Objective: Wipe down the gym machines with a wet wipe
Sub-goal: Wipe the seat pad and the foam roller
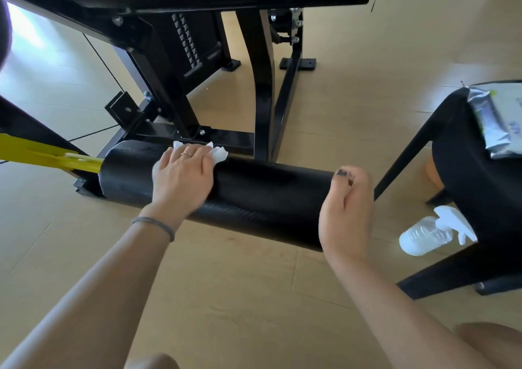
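While the left hand [182, 175] presses the wipe [217, 154] flat on the roller pad [254, 196], the right hand [346, 210] hovers loosely curled, empty, at its end. Next: sweep rightward along the pad.

Both forearms rise from the bottom edge of the frame toward its middle, bare to the elbow. The left arm runs from the lower left corner up to the centre, with a thin dark band round the wrist. The left hand [182, 175] lies palm down left of centre — fingers straight and close together, pointing toward the top of the frame, a ring on one finger. The right arm comes up from the lower right. The right hand [348, 207] sits right of centre, back to the camera, its fingers curled over at the top — dark polish shows on the nails. Bare knees show along the bottom edge.
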A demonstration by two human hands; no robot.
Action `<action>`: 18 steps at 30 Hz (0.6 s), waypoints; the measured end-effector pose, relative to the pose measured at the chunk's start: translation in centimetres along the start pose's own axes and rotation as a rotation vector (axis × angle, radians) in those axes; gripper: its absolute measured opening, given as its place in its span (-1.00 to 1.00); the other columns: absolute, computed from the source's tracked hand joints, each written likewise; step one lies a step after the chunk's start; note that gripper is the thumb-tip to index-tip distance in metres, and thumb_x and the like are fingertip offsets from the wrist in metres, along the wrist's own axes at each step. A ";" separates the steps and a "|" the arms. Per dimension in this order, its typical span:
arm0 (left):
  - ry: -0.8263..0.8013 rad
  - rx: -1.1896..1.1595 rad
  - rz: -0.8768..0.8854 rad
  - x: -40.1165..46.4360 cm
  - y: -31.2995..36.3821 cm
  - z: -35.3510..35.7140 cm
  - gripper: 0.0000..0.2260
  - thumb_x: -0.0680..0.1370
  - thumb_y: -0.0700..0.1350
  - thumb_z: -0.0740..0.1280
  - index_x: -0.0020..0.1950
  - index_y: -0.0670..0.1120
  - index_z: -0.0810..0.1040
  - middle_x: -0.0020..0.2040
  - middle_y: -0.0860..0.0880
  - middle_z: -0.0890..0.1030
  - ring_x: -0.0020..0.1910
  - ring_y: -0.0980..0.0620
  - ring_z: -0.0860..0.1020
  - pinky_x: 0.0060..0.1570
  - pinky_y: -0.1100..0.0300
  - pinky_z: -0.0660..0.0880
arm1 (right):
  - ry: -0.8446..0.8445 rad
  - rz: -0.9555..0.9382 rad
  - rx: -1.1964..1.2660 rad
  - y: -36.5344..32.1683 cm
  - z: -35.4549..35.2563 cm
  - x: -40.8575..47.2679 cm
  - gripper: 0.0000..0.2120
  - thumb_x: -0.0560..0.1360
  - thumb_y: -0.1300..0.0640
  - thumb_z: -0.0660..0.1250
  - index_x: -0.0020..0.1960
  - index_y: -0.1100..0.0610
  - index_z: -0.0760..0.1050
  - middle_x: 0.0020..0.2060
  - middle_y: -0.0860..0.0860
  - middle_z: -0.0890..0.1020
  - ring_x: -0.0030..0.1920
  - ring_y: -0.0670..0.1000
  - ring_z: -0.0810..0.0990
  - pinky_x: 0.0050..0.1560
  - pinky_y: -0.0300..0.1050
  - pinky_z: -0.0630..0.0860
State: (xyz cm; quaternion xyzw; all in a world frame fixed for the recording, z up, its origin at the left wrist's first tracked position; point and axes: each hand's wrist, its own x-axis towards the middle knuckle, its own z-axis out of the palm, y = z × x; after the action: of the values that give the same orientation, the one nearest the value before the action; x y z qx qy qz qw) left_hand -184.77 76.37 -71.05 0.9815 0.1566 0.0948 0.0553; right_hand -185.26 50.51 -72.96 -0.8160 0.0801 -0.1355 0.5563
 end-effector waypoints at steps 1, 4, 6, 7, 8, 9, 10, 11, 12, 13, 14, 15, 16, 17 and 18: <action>0.005 -0.010 -0.011 -0.3 0.9 0.2 -0.51 0.65 0.02 -0.12 0.44 0.06 0.45 0.40 0.07 0.50 0.44 0.01 0.35 0.51 -0.01 0.14 | -0.035 0.035 -0.029 -0.1 0.3 0.5 -0.54 0.62 -0.14 0.01 0.30 0.10 0.45 0.19 -0.04 0.56 0.23 0.02 0.52 0.22 -0.05 0.47; 0.019 0.040 0.186 -3.7 6.6 0.2 -0.47 0.61 0.03 -0.15 0.52 0.02 0.33 0.43 0.05 0.46 0.45 -0.01 0.35 0.51 -0.06 0.17 | -0.123 0.065 -0.109 0.7 1.3 0.8 -0.40 0.67 -0.19 -0.02 0.56 0.15 0.28 0.48 0.03 0.42 0.49 0.04 0.35 0.40 -0.09 0.28; -0.001 0.005 0.376 -6.7 10.1 0.5 -0.50 0.63 0.01 -0.07 0.56 0.01 0.28 0.49 0.06 0.39 0.49 0.01 0.30 0.53 -0.04 0.13 | -0.111 0.026 -0.088 1.0 1.3 0.0 -0.38 0.64 -0.21 -0.05 0.51 0.16 0.34 0.41 0.04 0.50 0.43 0.06 0.42 0.34 -0.12 0.32; -0.035 -0.020 0.451 -7.5 10.9 0.6 -0.52 0.65 0.01 -0.04 0.57 0.01 0.27 0.53 0.06 0.36 0.52 0.02 0.26 0.54 -0.04 0.10 | -0.106 0.003 -0.069 1.2 1.0 -0.4 -0.38 0.61 -0.22 -0.07 0.44 0.16 0.39 0.31 0.02 0.56 0.35 0.08 0.48 0.28 -0.11 0.39; -0.072 -0.031 0.507 -7.6 10.9 0.4 -0.53 0.66 0.00 -0.03 0.58 0.02 0.26 0.54 0.06 0.34 0.53 0.03 0.25 0.54 -0.03 0.12 | -0.113 -0.016 -0.056 1.2 0.6 -0.8 -0.39 0.58 -0.23 -0.07 0.38 0.15 0.40 0.24 0.00 0.58 0.29 0.08 0.51 0.25 -0.06 0.45; -0.082 -0.005 0.545 -6.9 9.8 0.2 -0.53 0.66 -0.01 -0.03 0.58 0.05 0.26 0.53 0.06 0.34 0.51 0.02 0.28 0.51 -0.03 0.18 | -0.129 -0.029 -0.053 1.3 0.3 -1.2 -0.38 0.57 -0.24 -0.07 0.41 0.13 0.38 0.29 -0.01 0.56 0.32 0.06 0.49 0.31 -0.03 0.44; -0.065 0.034 0.534 -5.7 8.0 0.2 -0.55 0.66 -0.02 -0.02 0.56 0.10 0.28 0.51 0.08 0.37 0.47 0.02 0.33 0.46 -0.01 0.26 | -0.153 -0.034 -0.062 1.4 0.0 -1.6 -0.35 0.57 -0.24 -0.06 0.50 0.11 0.32 0.41 -0.02 0.48 0.43 0.01 0.41 0.42 -0.05 0.37; -0.055 0.042 0.455 -4.1 5.8 0.2 -0.57 0.66 -0.01 -0.01 0.51 0.15 0.34 0.48 0.11 0.41 0.42 0.01 0.38 0.42 0.00 0.30 | -0.174 -0.045 -0.077 1.6 -0.1 -2.0 -0.33 0.58 -0.24 -0.04 0.57 0.09 0.24 0.51 -0.05 0.38 0.52 -0.04 0.30 0.49 -0.09 0.26; -0.042 0.025 0.304 -2.4 3.4 0.0 -0.61 0.66 -0.02 0.01 0.45 0.18 0.41 0.44 0.14 0.46 0.40 0.01 0.41 0.41 0.01 0.31 | -0.183 -0.066 -0.099 1.7 -0.3 -2.4 -0.33 0.59 -0.23 -0.03 0.60 0.08 0.19 0.56 -0.07 0.31 0.56 -0.08 0.23 0.53 -0.11 0.20; -0.041 -0.008 0.144 -1.0 1.3 -0.4 -0.62 0.67 -0.02 0.01 0.40 0.18 0.46 0.41 0.14 0.49 0.39 0.01 0.41 0.43 0.02 0.29 | -0.182 -0.090 -0.117 1.7 -0.4 -2.6 -0.35 0.60 -0.22 -0.01 0.60 0.07 0.18 0.56 -0.09 0.29 0.57 -0.10 0.21 0.54 -0.10 0.19; -0.050 -0.023 0.038 -0.2 0.3 -0.5 -0.62 0.67 -0.02 0.00 0.39 0.16 0.48 0.40 0.13 0.51 0.41 0.03 0.40 0.46 0.02 0.25 | -0.175 -0.096 -0.118 1.5 -0.6 -2.6 -0.37 0.61 -0.21 0.00 0.59 0.07 0.20 0.55 -0.09 0.32 0.55 -0.09 0.24 0.53 -0.09 0.22; -0.055 -0.021 -0.008 0.0 0.6 -0.5 -0.60 0.67 -0.01 -0.02 0.42 0.14 0.46 0.41 0.12 0.50 0.43 0.03 0.38 0.48 0.00 0.22 | -0.164 -0.085 -0.111 1.2 -0.8 -2.2 -0.42 0.62 -0.20 0.03 0.53 0.08 0.27 0.49 -0.08 0.39 0.50 -0.07 0.31 0.49 -0.08 0.29; -0.041 -0.006 -0.002 -0.5 2.2 -0.3 -0.58 0.67 0.00 -0.04 0.46 0.13 0.42 0.42 0.10 0.49 0.44 0.01 0.37 0.48 -0.01 0.22 | -0.148 -0.063 -0.107 0.7 -0.8 -1.5 -0.52 0.63 -0.17 0.06 0.42 0.07 0.38 0.36 -0.07 0.49 0.39 -0.05 0.43 0.38 -0.07 0.40; -0.037 0.050 0.073 -1.5 4.5 -0.1 -0.56 0.66 0.01 -0.06 0.50 0.12 0.36 0.42 0.08 0.48 0.43 -0.02 0.38 0.46 -0.02 0.25 | -0.114 -0.026 -0.102 0.3 -0.4 -0.4 -0.65 0.63 -0.15 0.09 0.22 0.06 0.45 0.17 -0.07 0.56 0.20 -0.03 0.52 0.19 -0.06 0.50; -0.027 0.084 0.186 -2.9 7.1 0.1 -0.54 0.65 0.01 -0.07 0.53 0.10 0.30 0.42 0.05 0.47 0.41 -0.04 0.38 0.43 -0.04 0.27 | -0.079 0.029 -0.094 0.1 0.1 0.8 -0.71 0.63 -0.15 0.09 0.03 0.05 0.43 0.00 -0.05 0.56 0.03 -0.01 0.55 0.01 -0.02 0.51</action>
State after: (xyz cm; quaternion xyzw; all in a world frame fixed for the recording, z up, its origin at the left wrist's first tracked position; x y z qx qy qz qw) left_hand -185.37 68.67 -70.66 0.9945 0.0680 0.0795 0.0071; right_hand -184.44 50.28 -73.00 -0.8446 0.0761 -0.0912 0.5221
